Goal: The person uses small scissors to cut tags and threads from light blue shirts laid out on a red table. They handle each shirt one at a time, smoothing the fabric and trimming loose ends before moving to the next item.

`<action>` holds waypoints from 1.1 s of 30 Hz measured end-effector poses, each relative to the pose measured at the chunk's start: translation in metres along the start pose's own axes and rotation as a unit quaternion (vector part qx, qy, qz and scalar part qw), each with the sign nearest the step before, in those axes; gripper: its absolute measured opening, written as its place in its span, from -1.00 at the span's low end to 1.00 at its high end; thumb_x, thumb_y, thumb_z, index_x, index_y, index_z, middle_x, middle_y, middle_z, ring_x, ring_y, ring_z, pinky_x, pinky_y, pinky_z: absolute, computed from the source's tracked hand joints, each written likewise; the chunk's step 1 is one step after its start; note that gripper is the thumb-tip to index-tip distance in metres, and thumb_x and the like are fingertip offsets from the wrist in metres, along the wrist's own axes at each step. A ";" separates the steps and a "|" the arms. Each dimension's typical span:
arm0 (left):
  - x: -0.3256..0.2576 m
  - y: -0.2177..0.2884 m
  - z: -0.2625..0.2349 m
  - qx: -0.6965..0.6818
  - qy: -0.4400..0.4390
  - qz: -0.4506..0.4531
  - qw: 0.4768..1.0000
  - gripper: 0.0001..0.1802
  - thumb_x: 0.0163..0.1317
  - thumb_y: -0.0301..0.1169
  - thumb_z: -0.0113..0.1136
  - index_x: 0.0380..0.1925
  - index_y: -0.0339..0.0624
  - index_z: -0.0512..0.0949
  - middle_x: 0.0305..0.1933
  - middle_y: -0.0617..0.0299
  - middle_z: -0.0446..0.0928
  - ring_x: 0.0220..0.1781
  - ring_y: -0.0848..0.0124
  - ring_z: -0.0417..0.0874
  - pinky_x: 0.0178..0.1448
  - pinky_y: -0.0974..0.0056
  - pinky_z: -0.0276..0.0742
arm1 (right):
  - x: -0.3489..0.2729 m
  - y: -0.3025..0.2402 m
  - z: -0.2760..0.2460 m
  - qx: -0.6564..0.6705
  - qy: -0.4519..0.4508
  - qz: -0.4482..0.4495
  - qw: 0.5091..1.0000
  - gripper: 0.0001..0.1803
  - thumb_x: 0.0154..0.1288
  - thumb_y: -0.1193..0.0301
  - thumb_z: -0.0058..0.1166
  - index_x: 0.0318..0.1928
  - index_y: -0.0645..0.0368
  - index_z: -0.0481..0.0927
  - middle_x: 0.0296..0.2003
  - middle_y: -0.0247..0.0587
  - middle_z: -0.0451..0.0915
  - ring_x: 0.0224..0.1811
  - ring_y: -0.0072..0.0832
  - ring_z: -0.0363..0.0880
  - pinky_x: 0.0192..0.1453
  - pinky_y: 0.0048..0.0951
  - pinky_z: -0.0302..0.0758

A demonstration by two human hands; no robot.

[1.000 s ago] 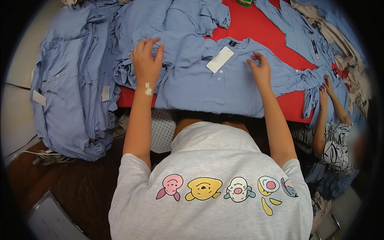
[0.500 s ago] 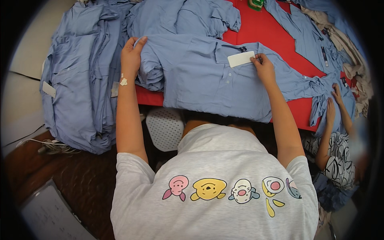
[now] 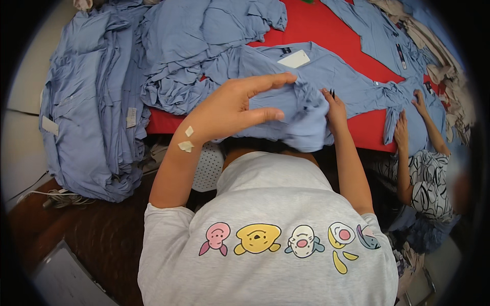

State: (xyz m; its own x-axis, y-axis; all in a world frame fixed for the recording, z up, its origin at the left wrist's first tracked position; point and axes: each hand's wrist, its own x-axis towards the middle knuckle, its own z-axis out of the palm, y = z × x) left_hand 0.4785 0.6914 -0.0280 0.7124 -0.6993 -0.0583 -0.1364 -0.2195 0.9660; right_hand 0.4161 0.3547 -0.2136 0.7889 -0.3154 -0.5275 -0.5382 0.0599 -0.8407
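A light blue shirt (image 3: 268,109) lies across the table edge in front of me, with a white tag (image 3: 294,59) near its collar. Over its left part, my left hand (image 3: 235,104) is open, thumb and fingers apart with nothing held between them. My right hand (image 3: 335,109) is closed at the shirt's right side. A small black pointed tool (image 3: 333,94) juts up from its fingers; the rest of the tool is hidden. Bunched, blurred shirt cloth lies against the right fingers; whether they pinch it as well, I cannot tell.
Blue garments hang in a thick pile (image 3: 92,112) at the left, and more (image 3: 209,30) lie behind on the red table (image 3: 301,25). At the right, another person's hands (image 3: 402,130) rest on blue cloth. A white perforated stool (image 3: 208,168) stands under the table.
My left hand has let go of the shirt's left end and swung right and nearer. My right hand has left the tag and come lower; the shirt's front is now bunched up.
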 end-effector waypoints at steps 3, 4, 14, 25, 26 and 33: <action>0.010 -0.049 -0.003 0.084 0.059 -0.050 0.993 -0.56 0.47 -0.41 0.20 0.32 -0.17 0.59 0.35 0.11 0.63 0.41 0.31 0.58 0.42 0.30 0.47 | -0.016 0.023 -0.021 0.080 0.004 0.005 0.997 -0.38 0.59 0.00 -0.01 0.19 0.38 0.60 -0.17 -0.08 0.79 -0.58 -0.73 0.30 -0.48 -0.63 0.28; 0.010 -0.079 -0.005 0.064 0.109 -0.073 0.989 -0.59 0.47 -0.43 0.19 0.30 -0.15 0.61 0.36 0.13 0.63 0.41 0.32 0.58 0.43 0.32 0.45 | -0.023 0.020 -0.029 0.070 0.004 -0.002 0.998 -0.34 0.60 -0.04 -0.05 0.21 0.40 0.59 -0.14 -0.05 0.79 -0.60 -0.75 0.24 -0.50 -0.65 0.24; -0.009 -0.208 0.058 0.363 0.081 -0.017 0.928 -0.24 0.41 -0.02 0.23 0.52 -0.06 0.34 0.66 0.16 0.23 0.72 0.12 0.12 0.66 -0.21 -0.02 | -0.084 0.021 0.005 -0.372 0.017 -0.268 0.888 -0.62 0.35 0.25 0.34 0.08 0.14 0.64 -0.05 -0.12 0.66 0.00 -0.25 0.69 -0.01 -0.30 0.58; -0.009 -0.208 0.079 0.463 0.098 -0.039 0.880 0.36 0.03 0.49 0.28 0.67 -0.04 -0.01 0.78 0.23 -0.14 0.78 0.08 -0.16 0.66 -0.45 -0.29 | -0.050 0.044 -0.069 -0.255 0.125 -0.190 0.940 -0.72 0.56 0.28 0.18 -0.10 0.30 0.57 -0.36 -0.18 0.63 -0.30 -0.49 0.51 -0.13 -0.38 0.49; -0.008 -0.209 0.079 0.464 0.095 -0.036 0.880 0.34 0.05 0.48 0.26 0.67 -0.02 -0.01 0.78 0.25 -0.15 0.78 0.09 -0.16 0.66 -0.45 -0.29 | -0.047 0.047 -0.070 -0.257 0.133 -0.189 0.938 -0.71 0.55 0.28 0.18 -0.10 0.30 0.57 -0.35 -0.17 0.63 -0.30 -0.49 0.52 -0.13 -0.38 0.50; -0.013 -0.224 0.060 0.495 0.055 -0.035 0.867 0.15 0.24 0.37 0.19 0.68 0.12 0.00 0.79 0.38 -0.15 0.79 0.17 -0.15 0.66 -0.45 -0.24 | -0.030 0.063 -0.074 -0.264 0.147 -0.164 0.939 -0.71 0.55 0.27 0.18 -0.08 0.31 0.59 -0.33 -0.11 0.65 -0.28 -0.46 0.57 -0.12 -0.36 0.51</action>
State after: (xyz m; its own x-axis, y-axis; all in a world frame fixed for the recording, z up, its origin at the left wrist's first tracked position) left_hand 0.4587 0.7089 -0.2587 0.7966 -0.6037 -0.0301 -0.5752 -0.7724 0.2692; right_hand 0.3366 0.2975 -0.2420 0.8630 -0.4884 -0.1293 -0.4147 -0.5386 -0.7335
